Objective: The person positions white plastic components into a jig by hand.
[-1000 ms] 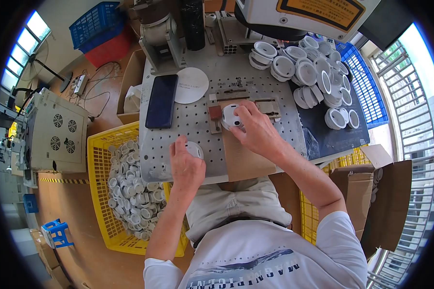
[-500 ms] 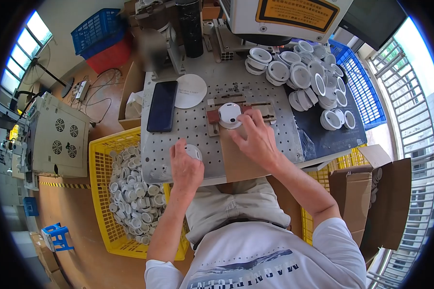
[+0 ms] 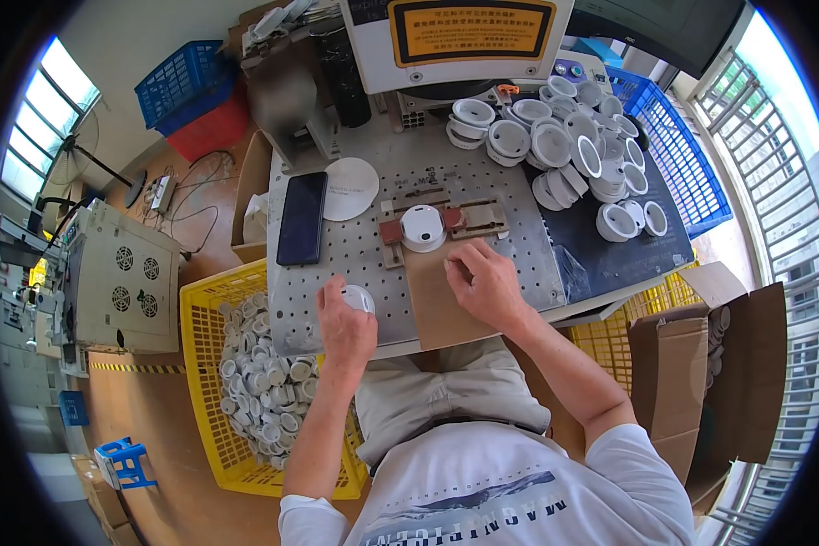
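Note:
On the perforated metal plate, a white round part sits in a fixture between two reddish-brown jaws. My right hand is just below and to the right of that part, apart from it, with its fingers curled together; whether anything small is between them is hidden. Near the plate's front edge, my left hand has its fingers closed at another white round part, which shows beside the thumb side. A strip of brown cardboard lies below the fixture.
A phone and a white disc lie left of the fixture. White rings are piled at the right. A yellow basket of white parts stands at left, with a cardboard box at lower right. A machine head overhangs the back.
My right hand has drawn back from the part in the fixture, toward me. The right jaw now shows beside the part. The view has shifted slightly.

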Demonstrator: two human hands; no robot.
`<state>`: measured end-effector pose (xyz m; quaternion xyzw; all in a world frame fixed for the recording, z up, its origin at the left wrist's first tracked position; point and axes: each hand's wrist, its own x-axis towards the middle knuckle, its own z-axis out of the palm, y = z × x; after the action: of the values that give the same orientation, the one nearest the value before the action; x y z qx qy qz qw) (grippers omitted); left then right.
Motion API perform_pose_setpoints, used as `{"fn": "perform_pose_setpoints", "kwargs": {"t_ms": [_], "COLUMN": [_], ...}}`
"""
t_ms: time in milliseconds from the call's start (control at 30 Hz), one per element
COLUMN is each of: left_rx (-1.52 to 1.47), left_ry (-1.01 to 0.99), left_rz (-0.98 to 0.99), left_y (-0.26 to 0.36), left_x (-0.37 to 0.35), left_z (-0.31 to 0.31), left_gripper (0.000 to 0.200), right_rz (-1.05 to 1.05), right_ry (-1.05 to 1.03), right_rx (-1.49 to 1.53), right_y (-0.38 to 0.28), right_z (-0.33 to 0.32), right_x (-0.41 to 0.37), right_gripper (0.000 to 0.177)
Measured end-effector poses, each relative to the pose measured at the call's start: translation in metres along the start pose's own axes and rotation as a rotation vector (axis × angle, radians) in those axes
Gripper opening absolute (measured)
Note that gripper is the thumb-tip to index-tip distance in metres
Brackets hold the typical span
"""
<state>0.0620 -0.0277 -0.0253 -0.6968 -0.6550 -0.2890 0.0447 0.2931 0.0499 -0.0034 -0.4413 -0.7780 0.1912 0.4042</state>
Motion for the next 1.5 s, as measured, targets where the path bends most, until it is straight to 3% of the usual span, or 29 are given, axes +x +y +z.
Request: {"fn": "perform_pose_setpoints", "kwargs": {"t_ms": [400,533,667,700,767,867,900,933,1033,1067,1167,1267,1367,1433,1500], "left_rx": [-0.025,-0.057,0.157,0.162,0.559,0.343,0.241,0.277,0.078,0.022,0.012,0.229,0.033,0.019,-0.01], "left_ry": [0.005,0.119,0.238,0.234,0.123,0.141,0.134,0.093,-0.001,-0.101,-0.128,-0.16,-0.193,-0.223,-0.17], "left_rz": [0.015,-0.268,-0.652,-0.65,-0.561,-0.41,-0.355,-0.16,0.156,0.193,0.31,0.434,0.413,0.512,0.477], "left_y": [-0.007,-0.044,-0.152,-0.175,-0.204,-0.149,-0.116,-0.09,0.007,0.029,0.062,0.074,0.081,0.082,0.066], "left_x": [-0.006,-0.039,-0.089,-0.097,-0.102,-0.028,0.003,0.024,0.085,0.098,0.109,0.104,0.07,0.047,0.029], "left_z": [-0.005,-0.045,-0.104,-0.114,-0.125,-0.113,-0.096,-0.076,-0.015,0.003,0.058,0.076,0.058,0.048,0.042], "left_gripper": [0.01,0.033,0.031,0.031,0.026,0.022,0.021,0.037,0.022,0.013,0.012,0.013,0.012,0.011,0.008], "right_rz": [0.007,0.045,0.135,0.132,0.122,0.262,0.258,0.292,0.371,0.345,0.282,0.18,0.177,0.279,0.674], "right_ry": [0.011,0.003,0.059,0.142,0.346,0.541,0.545,0.478,0.358,0.309,0.285,0.281,0.255,0.145,-0.181], "right_rx": [0.074,0.148,0.16,0.136,-0.004,-0.297,-0.301,-0.425,-0.538,-0.518,-0.496,-0.519,-0.368,0.04,0.62], "right_y": [0.002,0.004,0.019,0.032,0.054,0.092,0.101,0.11,0.128,0.133,0.126,0.109,0.065,0.042,0.012], "right_z": [-0.004,-0.021,-0.064,-0.076,-0.106,-0.158,-0.168,-0.175,-0.183,-0.184,-0.189,-0.196,-0.19,-0.169,-0.141], "right_x": [-0.001,-0.009,-0.032,-0.037,-0.039,-0.036,-0.035,-0.033,-0.035,-0.037,-0.041,-0.047,-0.042,-0.036,-0.019], "right_gripper": [0.006,0.005,0.008,0.008,0.01,0.024,0.024,0.028,0.03,0.026,0.016,0.015,0.013,0.014,0.021]}}
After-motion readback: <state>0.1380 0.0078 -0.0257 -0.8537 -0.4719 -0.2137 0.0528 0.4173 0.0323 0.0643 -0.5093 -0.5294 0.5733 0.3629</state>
